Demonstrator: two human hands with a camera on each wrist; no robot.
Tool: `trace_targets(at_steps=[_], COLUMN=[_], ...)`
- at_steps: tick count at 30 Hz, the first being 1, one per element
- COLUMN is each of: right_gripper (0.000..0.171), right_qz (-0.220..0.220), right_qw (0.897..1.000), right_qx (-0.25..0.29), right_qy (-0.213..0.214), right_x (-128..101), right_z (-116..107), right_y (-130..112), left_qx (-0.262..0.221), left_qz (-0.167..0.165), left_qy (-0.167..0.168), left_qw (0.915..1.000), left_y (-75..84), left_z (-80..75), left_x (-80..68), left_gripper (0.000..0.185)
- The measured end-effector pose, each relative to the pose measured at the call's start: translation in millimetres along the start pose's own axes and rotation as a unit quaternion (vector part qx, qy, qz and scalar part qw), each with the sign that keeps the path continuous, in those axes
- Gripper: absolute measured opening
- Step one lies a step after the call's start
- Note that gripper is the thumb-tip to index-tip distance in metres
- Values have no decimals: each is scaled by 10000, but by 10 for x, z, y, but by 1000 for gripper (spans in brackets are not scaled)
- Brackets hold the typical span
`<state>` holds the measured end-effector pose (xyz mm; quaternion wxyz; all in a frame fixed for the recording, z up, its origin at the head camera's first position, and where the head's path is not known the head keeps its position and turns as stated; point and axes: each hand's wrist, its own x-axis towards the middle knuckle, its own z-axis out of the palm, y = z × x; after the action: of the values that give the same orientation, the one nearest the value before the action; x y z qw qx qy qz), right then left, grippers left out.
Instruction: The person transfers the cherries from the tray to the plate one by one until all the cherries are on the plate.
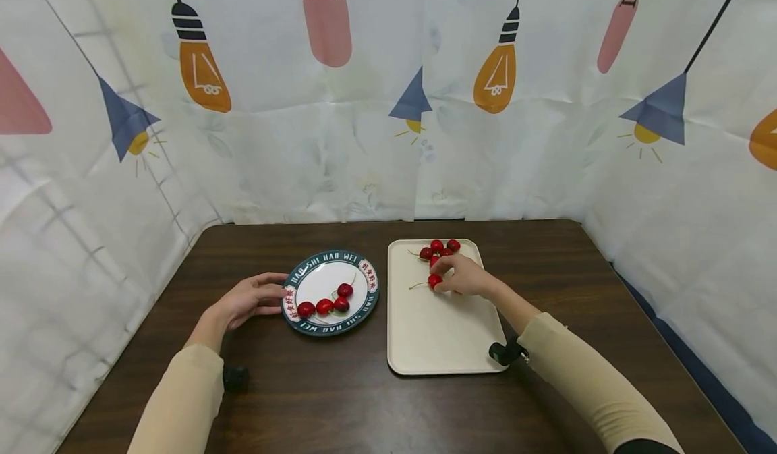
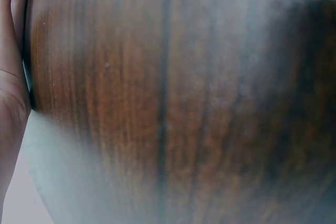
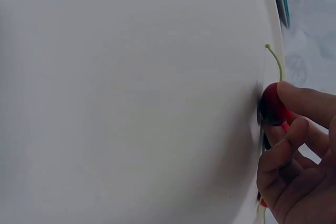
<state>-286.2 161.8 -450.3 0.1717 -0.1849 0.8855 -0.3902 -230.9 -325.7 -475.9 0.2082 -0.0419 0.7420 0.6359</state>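
Fingers of the right hand (image 1: 463,276) pinch a cherry (image 1: 434,280) at the far half of the tray (image 1: 446,339); it sits at their left, its stem (image 1: 418,285) pointing toward the tray's left edge. Other cherries (image 1: 427,253) cluster at the tray's far end. Left of the tray, the left hand (image 1: 255,295) touches the plate (image 1: 315,280), fingers relaxed.

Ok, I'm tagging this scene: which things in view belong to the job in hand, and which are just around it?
Apparently in the job:
cherry in the right hand
other cherries
round plate
cream tray

Just around it:
dark wooden table
printed cloth backdrop
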Motion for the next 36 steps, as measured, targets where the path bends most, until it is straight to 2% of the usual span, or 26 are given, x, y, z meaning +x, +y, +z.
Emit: trace_targets(at_steps=[15, 19, 27, 36], right_gripper=[29, 31, 32, 31], right_qz=[-257, -393, -357, -547], right_qw=[9996, 9992, 9991, 9979], right_qx=[3, 10, 238, 298], right_qy=[70, 104, 24, 200], right_x=[56, 68, 118, 160], right_z=[-19, -15, 57, 182], right_y=[-48, -99, -239, -435], left_qx=[-45, -52, -52, -48], left_qz=[36, 53, 21, 42], left_qy=[-14, -1, 0, 8], left_qw=[10000, 10000, 10000, 10000], left_y=[-15, -17, -16, 4], left_z=[-9, -6, -9, 8], left_x=[3, -1, -22, -26], left_gripper=[69, 68, 68, 67])
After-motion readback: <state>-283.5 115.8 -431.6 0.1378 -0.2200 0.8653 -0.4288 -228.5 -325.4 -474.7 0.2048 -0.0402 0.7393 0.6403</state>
